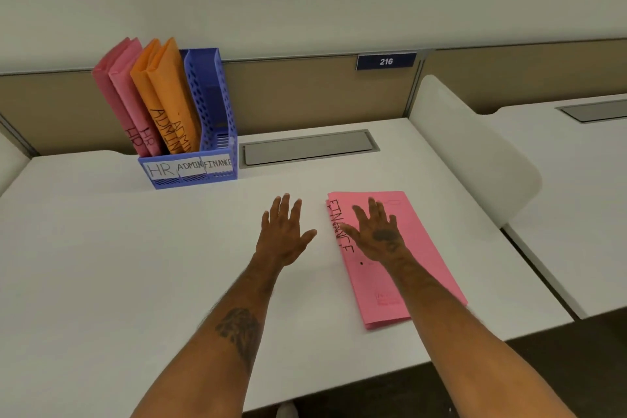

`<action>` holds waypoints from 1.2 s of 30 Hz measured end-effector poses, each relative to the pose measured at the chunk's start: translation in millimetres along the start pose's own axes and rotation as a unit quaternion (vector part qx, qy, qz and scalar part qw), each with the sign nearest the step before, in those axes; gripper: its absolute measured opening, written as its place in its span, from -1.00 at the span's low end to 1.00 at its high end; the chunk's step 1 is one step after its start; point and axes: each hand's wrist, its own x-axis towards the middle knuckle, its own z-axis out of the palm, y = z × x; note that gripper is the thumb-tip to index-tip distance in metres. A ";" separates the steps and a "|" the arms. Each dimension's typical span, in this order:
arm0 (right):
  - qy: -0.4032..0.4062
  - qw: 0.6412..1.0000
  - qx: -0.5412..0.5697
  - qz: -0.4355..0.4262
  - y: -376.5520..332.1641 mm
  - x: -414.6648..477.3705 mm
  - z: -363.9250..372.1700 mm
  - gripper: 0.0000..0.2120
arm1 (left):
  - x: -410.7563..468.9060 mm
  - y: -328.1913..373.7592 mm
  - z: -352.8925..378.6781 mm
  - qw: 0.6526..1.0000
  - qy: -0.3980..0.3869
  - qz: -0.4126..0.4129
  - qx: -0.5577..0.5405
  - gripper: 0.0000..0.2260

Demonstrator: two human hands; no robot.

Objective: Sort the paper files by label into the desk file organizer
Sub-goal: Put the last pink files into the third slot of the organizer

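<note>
A blue desk file organizer [217,119] stands at the back left of the white desk, with front labels HR, ADMIN and FINANCE. Two pink HR files [118,92] lean in its left slot and two orange ADMIN files [166,88] in the middle slot. The right FINANCE slot holds no file. A pink file marked FINANCE [420,268] lies flat on the desk at the right. My right hand [376,234] rests flat on that file, fingers spread. My left hand [283,234] hovers just left of it over the bare desk, fingers apart, holding nothing.
A grey cable hatch [308,148] is set into the desk behind the file. A tan partition with a blue "216" plate [386,61] runs along the back. A white divider [475,153] separates a neighbouring desk [576,214] on the right.
</note>
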 end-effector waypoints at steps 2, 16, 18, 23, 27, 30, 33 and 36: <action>-0.012 1.000 0.004 0.018 16.5 -0.9 5.4 -0.28 | 3.9 13.2 12.4 1.000 -0.020 0.009 -0.008 -0.29; -0.077 0.982 0.046 0.166 93.5 4.2 40.1 -0.24 | 34.8 78.9 64.6 0.980 -0.120 -0.079 -0.138 -0.39; -0.083 0.974 0.061 0.200 101.5 2.5 42.2 -0.22 | 37.0 85.3 71.4 0.971 -0.147 -0.105 -0.156 -0.39; -0.107 0.959 0.072 0.252 113.9 1.4 52.0 -0.19 | 37.5 96.6 77.4 0.959 -0.158 -0.147 -0.186 -0.37; -0.070 0.957 0.087 0.269 109.8 2.4 52.3 -0.24 | 37.9 102.4 77.3 0.956 -0.150 -0.152 -0.202 -0.36; -0.034 0.944 0.123 0.305 107.1 3.7 46.5 -0.28 | 39.8 103.4 76.2 0.947 -0.149 -0.154 -0.238 -0.34; -0.007 0.928 0.134 0.349 106.3 5.9 40.9 -0.33 | 41.3 104.2 71.8 0.933 -0.136 -0.146 -0.300 -0.36; 0.017 0.921 0.121 0.370 105.0 6.8 33.1 -0.35 | 39.4 110.8 60.6 0.873 -0.109 -0.160 -0.448 -0.49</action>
